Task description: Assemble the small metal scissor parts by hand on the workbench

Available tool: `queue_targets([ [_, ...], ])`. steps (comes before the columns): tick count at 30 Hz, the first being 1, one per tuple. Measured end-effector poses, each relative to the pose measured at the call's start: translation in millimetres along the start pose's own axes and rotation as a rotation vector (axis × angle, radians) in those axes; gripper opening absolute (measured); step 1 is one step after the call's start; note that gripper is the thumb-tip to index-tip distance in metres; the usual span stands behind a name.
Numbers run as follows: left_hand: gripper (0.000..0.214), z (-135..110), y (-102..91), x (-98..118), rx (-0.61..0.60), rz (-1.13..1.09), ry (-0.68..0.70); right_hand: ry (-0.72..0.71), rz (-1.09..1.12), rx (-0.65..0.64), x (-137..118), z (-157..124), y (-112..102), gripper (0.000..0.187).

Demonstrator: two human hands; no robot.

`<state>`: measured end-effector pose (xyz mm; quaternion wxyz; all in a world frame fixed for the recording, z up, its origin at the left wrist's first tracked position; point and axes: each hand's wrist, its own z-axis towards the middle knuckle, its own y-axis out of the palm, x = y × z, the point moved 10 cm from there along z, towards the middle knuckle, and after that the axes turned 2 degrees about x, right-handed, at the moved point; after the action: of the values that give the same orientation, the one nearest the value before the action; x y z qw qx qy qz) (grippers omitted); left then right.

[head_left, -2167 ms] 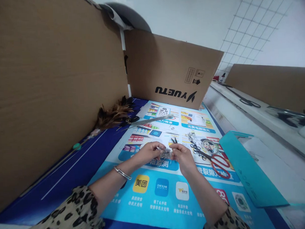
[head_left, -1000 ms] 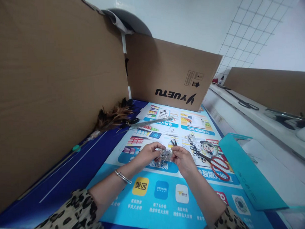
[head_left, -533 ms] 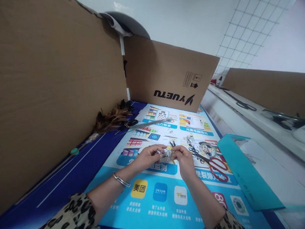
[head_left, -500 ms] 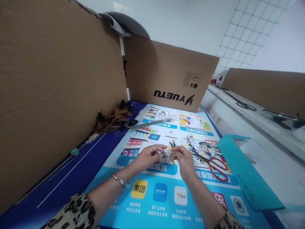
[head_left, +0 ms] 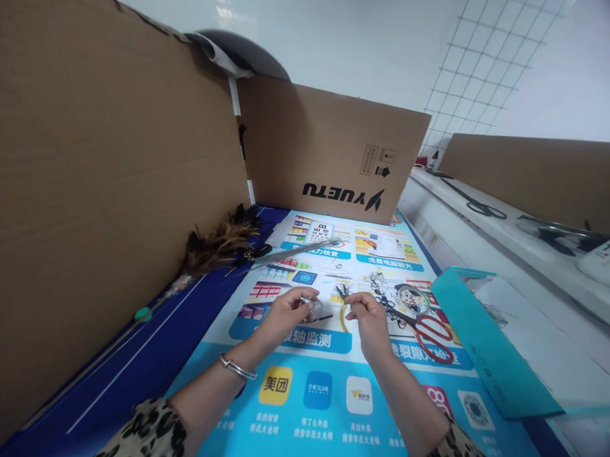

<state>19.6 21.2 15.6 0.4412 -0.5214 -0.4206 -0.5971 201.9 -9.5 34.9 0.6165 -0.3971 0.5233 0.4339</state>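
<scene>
Pinching a small clear packet [head_left: 312,311] that glints silver, your left hand [head_left: 286,312] has its fingertips closed on it just above the middle of the poster [head_left: 315,395]. Your right hand [head_left: 365,314] is just beside it, thumb and forefinger closed on a thin yellowish strand [head_left: 343,318] that curves downward; it is too small to tell what it is made of.

You are hemmed in by a tall cardboard wall [head_left: 108,182] on the left, a cardboard box [head_left: 327,148] at the far end and a tilted teal folder [head_left: 482,345] on the right. Open poster lies between your wrists and the near edge.

Red-handled scissors [head_left: 428,331] lie close to your right hand. A long metal ruler [head_left: 296,250] and a brown feather duster [head_left: 213,242] rest farther back on the left. The poster is glossy and flat; a metal bangle [head_left: 237,367] circles your left wrist.
</scene>
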Motion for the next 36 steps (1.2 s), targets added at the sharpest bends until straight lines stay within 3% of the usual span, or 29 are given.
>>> queue_targets([
  [4,0.021,3.6,-10.3,-10.2,0.071,0.070,-0.044,0.176,0.060,-0.077,24.7,0.0,12.3,0.021],
  [8,0.019,1.3,-5.7,-10.7,0.037,0.075,-0.063,0.265,0.085,-0.149,36.9,-7.5,26.2,0.022],
  [19,0.027,-1.1,2.9,-11.8,-0.019,0.044,-0.103,0.081,-0.007,-0.226,19.5,-9.1,36.7,0.014],
  [30,0.028,-5.4,6.4,-6.9,-0.036,0.014,-0.116,-0.018,-0.064,-0.303,21.2,-14.1,47.8,0.009],
  [36,0.029,-5.2,8.1,-12.3,-0.058,-0.005,-0.154,0.010,-0.049,-0.306,22.2,-16.8,50.5,0.007],
])
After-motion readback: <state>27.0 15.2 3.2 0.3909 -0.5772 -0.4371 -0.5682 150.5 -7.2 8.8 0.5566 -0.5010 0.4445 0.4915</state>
